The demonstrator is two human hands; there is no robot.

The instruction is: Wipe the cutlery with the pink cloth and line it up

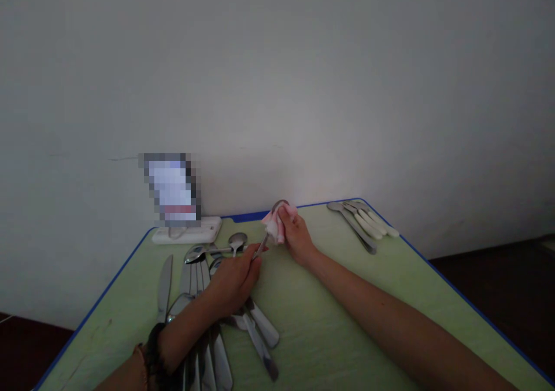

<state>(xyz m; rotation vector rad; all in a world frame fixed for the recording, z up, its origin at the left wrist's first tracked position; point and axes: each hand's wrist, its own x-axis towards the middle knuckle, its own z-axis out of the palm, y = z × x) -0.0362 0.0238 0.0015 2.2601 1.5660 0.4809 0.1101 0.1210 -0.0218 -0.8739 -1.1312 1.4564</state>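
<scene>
My left hand point(238, 278) is closed round the handle of a metal spoon point(262, 245), which points up and away from me. At the spoon's far end, my right hand point(297, 235) pinches a pink and white cloth point(274, 227) about the bowl. A rim of the bowl shows above the cloth; the rest is covered. Under and beside my left forearm lies a pile of metal cutlery, with forks point(195, 275), spoons point(237, 240) and a table knife point(165, 287) at its left. My left arm hides part of this pile.
At the table's back right lie several pieces of cutlery point(368, 224), some with cream handles. A blurred phone point(173, 188) stands on a white base point(186, 232) at the back left. The green table point(338, 333) has a blue edge against the wall.
</scene>
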